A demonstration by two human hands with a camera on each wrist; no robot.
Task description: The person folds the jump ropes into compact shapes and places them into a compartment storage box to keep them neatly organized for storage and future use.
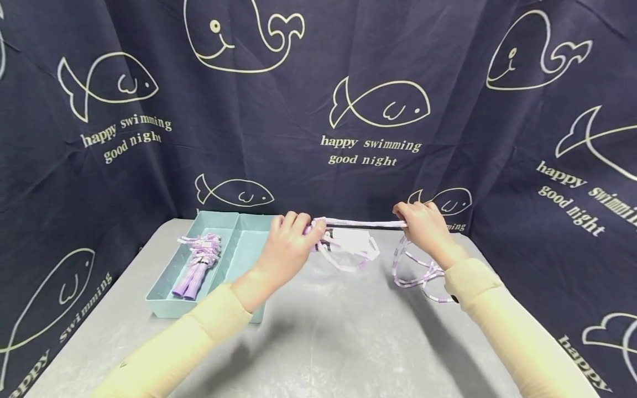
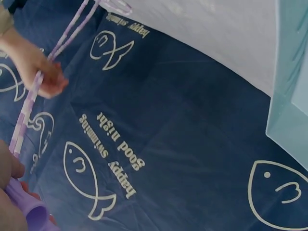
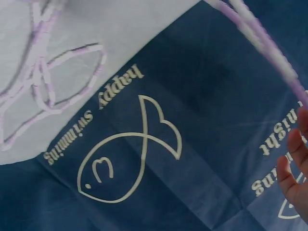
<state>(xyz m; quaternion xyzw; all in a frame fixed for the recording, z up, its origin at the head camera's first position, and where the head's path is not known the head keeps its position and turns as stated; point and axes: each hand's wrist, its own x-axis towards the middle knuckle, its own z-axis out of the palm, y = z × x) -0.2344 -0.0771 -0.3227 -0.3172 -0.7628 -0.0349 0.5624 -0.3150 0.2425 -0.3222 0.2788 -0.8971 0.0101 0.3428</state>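
A purple-and-white beaded jump rope [image 1: 359, 222] stretches between my two hands above the table. My left hand [image 1: 285, 246] grips its purple handles; one hollow handle [image 2: 34, 209] end shows in the left wrist view. Beside this grip hang a short rope loop and a whitish piece, perhaps a label [image 1: 352, 241]. My right hand [image 1: 422, 224] holds the strands at the other end, with more rope [image 1: 409, 283] trailing in loops below it, over the table's right side. The right wrist view shows my left hand [image 3: 294, 161] at its edge.
A light-blue tray [image 1: 164, 309] with two compartments stands on the grey table [image 1: 318, 342], left of my hands. Its left compartment holds a bundled jump rope [image 1: 198, 265] with purple handles. A dark blue curtain [image 1: 318, 182] printed with fish and whales hangs behind and at the sides.
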